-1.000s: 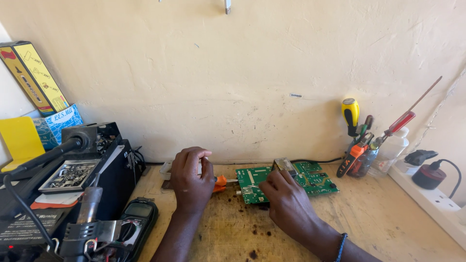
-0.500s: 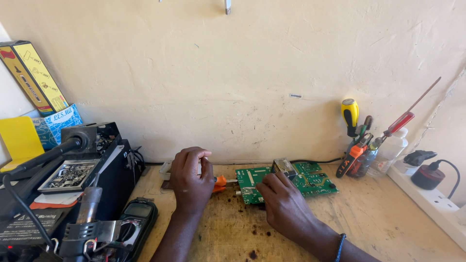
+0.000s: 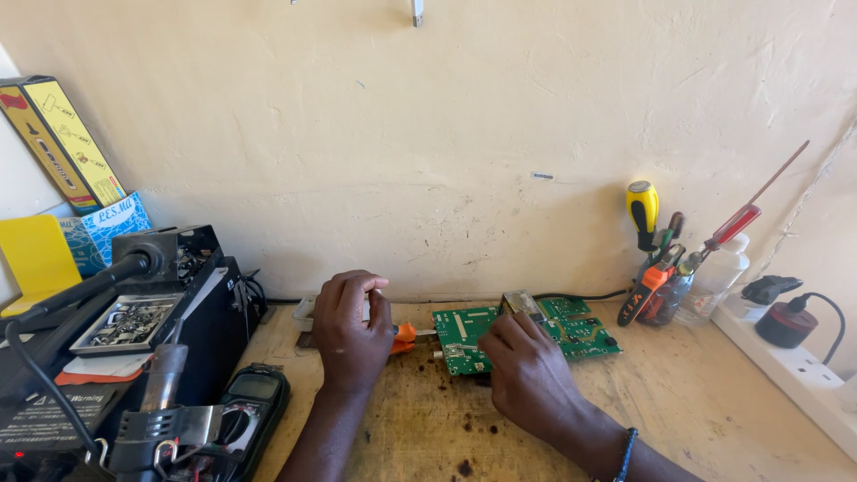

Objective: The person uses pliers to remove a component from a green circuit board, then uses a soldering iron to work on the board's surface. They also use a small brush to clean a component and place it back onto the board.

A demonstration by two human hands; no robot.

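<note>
- A person works on a green board [image 3: 527,332] that lies flat on the wooden desk [image 3: 714,411], close to the wall and in front of both hands.
- The work looks to be under way rather than finished: the board is bare and out of any housing, and a tool is at its left edge. What has been done to it and what is left cannot be read from this view.
- The left hand [image 3: 351,332] is curled shut on an orange-handled tool [image 3: 406,338]; only the handle's end shows past the knuckles, pointing toward the board. The tip is too small to make out.
- The right hand [image 3: 527,373] rests on the board's near edge, fingers bent down and pressed to it, steadying it. Whether that grip pinches anything small cannot be told.
- A silver component [image 3: 522,303] stands on the board just beyond the right hand.
- A jar of screwdrivers [image 3: 665,277] stands by the wall to the right; a black soldering station [image 3: 143,303] and a meter [image 3: 254,397] sit to the left.
</note>
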